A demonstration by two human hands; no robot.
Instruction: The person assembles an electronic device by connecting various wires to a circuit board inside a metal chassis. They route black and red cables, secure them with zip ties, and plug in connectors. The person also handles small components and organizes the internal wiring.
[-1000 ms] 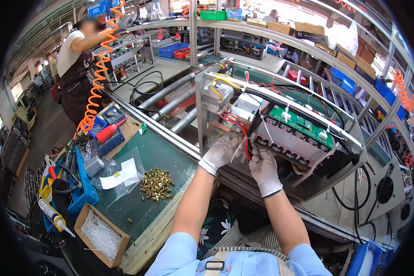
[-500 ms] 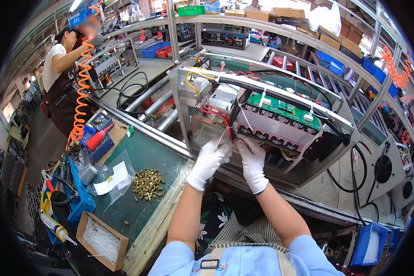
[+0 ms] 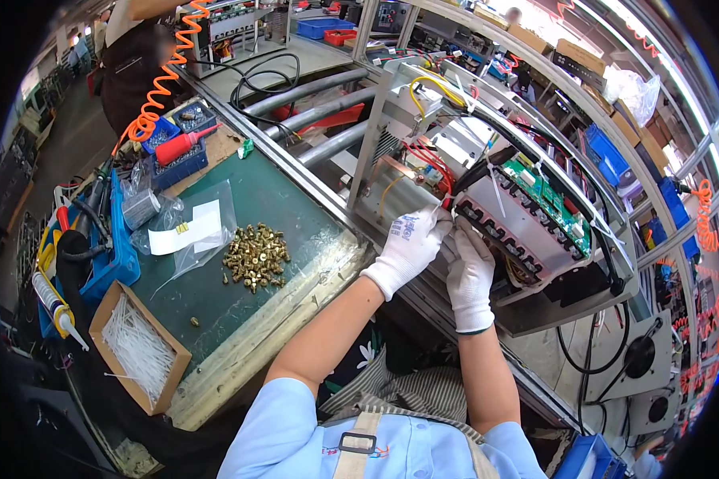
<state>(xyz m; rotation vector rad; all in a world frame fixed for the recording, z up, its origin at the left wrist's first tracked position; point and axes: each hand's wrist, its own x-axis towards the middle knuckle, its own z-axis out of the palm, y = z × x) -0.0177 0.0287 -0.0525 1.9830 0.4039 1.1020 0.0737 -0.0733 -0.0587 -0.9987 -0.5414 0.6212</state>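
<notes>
Both my hands wear white knit gloves and meet at the near side of an open metal chassis (image 3: 365,164). My left hand (image 3: 411,246) is closed in a pinch just below a bundle of red wires (image 3: 433,162), on a thin white cable tie (image 3: 447,201) mostly hidden by the fingers. Close beside it, my right hand (image 3: 470,275) has its fingers bent together at the same spot; what they grip is hidden. Right of the wires sit a pale block with black terminals (image 3: 495,231) and a green circuit board (image 3: 527,177). Other white ties stick out from the black cable above.
On the green bench (image 3: 295,211) at left lie brass screws (image 3: 257,257) and a plastic bag with paper (image 3: 204,227). A carton of white cable ties (image 3: 177,361), a sealant tube (image 3: 49,294) and a red bottle (image 3: 176,148) stand around. Metal rollers (image 3: 327,144) run behind. A co-worker (image 3: 140,76) stands far left.
My view has turned, so the bench and chassis sit differently in the picture. My hands have drawn closer together at the red wires; the white strip by my left fingers shows less.
</notes>
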